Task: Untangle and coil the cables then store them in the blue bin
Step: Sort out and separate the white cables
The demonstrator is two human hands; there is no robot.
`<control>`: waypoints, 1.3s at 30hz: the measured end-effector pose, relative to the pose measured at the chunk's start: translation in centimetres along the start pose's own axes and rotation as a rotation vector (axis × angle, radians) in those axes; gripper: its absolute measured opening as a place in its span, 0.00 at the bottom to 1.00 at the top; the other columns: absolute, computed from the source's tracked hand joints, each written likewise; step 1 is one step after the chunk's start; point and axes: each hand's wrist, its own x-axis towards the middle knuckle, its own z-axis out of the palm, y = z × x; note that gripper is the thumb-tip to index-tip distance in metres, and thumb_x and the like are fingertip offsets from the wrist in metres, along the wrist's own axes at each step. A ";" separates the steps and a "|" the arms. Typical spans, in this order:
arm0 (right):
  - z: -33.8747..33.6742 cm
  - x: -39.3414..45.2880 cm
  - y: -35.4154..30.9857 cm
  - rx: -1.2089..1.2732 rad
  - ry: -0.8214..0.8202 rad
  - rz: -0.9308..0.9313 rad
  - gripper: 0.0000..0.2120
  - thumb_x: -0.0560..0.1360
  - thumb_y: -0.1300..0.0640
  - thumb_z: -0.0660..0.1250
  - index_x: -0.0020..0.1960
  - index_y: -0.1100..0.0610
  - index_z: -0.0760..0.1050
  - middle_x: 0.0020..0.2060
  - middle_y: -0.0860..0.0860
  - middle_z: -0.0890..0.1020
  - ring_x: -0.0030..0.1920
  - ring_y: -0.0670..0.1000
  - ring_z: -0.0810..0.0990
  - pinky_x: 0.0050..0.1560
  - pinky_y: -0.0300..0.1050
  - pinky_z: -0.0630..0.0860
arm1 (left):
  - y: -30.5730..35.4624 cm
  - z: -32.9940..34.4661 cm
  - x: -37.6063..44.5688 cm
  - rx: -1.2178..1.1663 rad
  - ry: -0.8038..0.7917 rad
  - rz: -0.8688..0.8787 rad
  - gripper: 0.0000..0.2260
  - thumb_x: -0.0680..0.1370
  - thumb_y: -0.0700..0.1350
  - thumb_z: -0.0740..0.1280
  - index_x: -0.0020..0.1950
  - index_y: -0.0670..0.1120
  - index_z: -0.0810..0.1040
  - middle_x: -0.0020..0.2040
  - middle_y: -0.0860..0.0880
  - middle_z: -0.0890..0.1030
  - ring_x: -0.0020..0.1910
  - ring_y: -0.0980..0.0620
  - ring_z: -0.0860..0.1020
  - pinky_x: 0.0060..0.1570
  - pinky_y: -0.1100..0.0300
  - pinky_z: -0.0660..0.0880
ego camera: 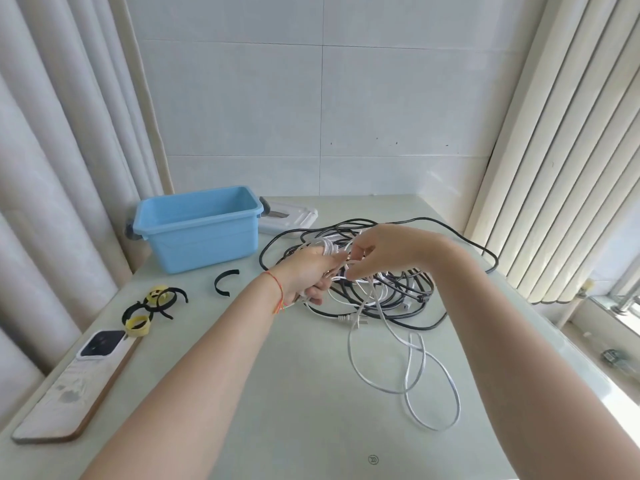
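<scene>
Two bare hands meet above the middle of the pale green bench (294, 393), both busy in a tangle of thin white cable (381, 327). The left hand (311, 275) comes in from the lower left with a red thread round its wrist; its fingers (317, 296) are curled round a small bundle of white loops, which bulges out over the top of the fist. The right hand (377, 251) reaches across from the right with the forearm raised and the wrist bent down; its fingers (353, 268) are bent inward and pinch a white strand just beside the left hand. From the two hands the white cable falls in slack loops onto the bench toward the near edge, and a white plug lies among them. A heap of black rubber cable (398, 289) lies under and behind the hands, knotted in with the white one.

At the far left stands the open light-blue plastic bin (197, 233), well apart from the cables, with a white plastic lid (294, 216) lying flat behind it. Curved black and yellow strap ties (152, 306) lie near the left edge, beside a white smartphone (100, 344) resting on a long wooden board (69, 403).
</scene>
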 end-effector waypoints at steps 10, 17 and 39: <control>0.4 0.2 6.0 0.829 0.318 0.258 0.06 0.79 0.58 0.67 0.50 0.60 0.81 0.27 0.49 0.65 0.27 0.49 0.60 0.27 0.42 0.58 | -1.4 -2.7 1.1 -0.365 0.447 0.085 0.14 0.81 0.48 0.65 0.37 0.48 0.66 0.22 0.53 0.61 0.17 0.56 0.58 0.27 0.61 0.62; 0.3 0.7 8.9 0.722 1.055 0.721 0.19 0.75 0.67 0.57 0.64 0.58 0.71 0.63 0.56 0.71 0.59 0.55 0.73 0.59 0.49 0.73 | -2.8 -4.5 2.1 -0.473 0.711 -0.032 0.14 0.79 0.46 0.63 0.37 0.49 0.61 0.26 0.49 0.60 0.17 0.54 0.56 0.26 0.64 0.61; 0.1 -0.4 8.1 0.260 0.596 0.501 0.09 0.74 0.63 0.64 0.53 0.56 0.78 0.46 0.53 0.80 0.43 0.53 0.75 0.42 0.43 0.70 | -0.4 -3.5 1.5 -0.762 0.655 -0.068 0.16 0.82 0.50 0.59 0.36 0.47 0.62 0.25 0.50 0.59 0.14 0.56 0.56 0.24 0.65 0.64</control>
